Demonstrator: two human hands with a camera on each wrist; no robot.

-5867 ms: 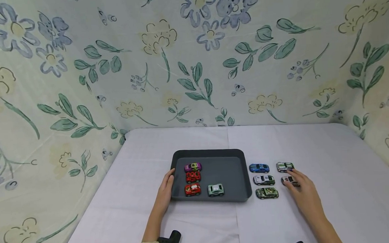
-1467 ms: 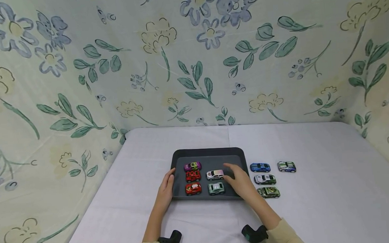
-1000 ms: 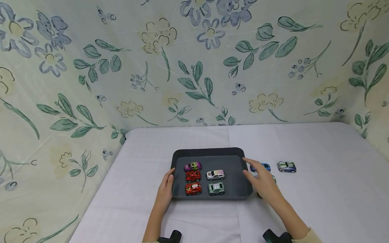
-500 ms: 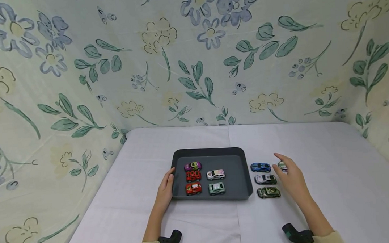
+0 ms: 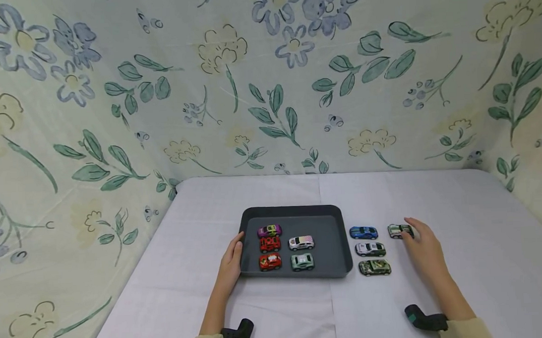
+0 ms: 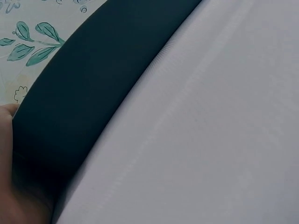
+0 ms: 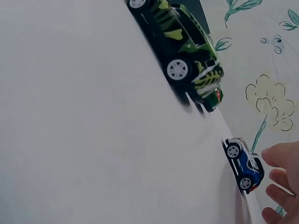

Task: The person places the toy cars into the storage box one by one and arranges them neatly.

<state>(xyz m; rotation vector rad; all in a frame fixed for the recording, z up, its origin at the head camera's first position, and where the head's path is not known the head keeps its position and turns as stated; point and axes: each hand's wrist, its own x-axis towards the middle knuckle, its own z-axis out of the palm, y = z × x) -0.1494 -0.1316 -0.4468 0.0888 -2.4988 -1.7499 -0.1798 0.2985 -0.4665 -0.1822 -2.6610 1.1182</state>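
Note:
My left hand (image 5: 230, 261) grips the left wall of the dark grey tray (image 5: 330, 267); the left wrist view shows its fingers at the tray's dark side (image 6: 88, 84). In the tray sit a purple toy car (image 5: 269, 231), two red ones (image 5: 270, 244), a white and pink one (image 5: 301, 243) and a pale green one (image 5: 302, 262). My right hand (image 5: 426, 250) reaches around the rear of a white, green and blue toy car (image 5: 397, 230). In the right wrist view, a small gap shows between its fingers and that car (image 7: 245, 163).
Between the tray and my right hand stand a blue toy car (image 5: 363, 232), a white and black one (image 5: 370, 249) and a green camouflage one (image 5: 374, 267). A white cloth (image 5: 286, 314) covers the table. Behind it hangs a floral curtain (image 5: 267, 88).
The white and pink car has gone from the right of the table into the tray. My right hand let go of it and moved right to the white, green and blue car.

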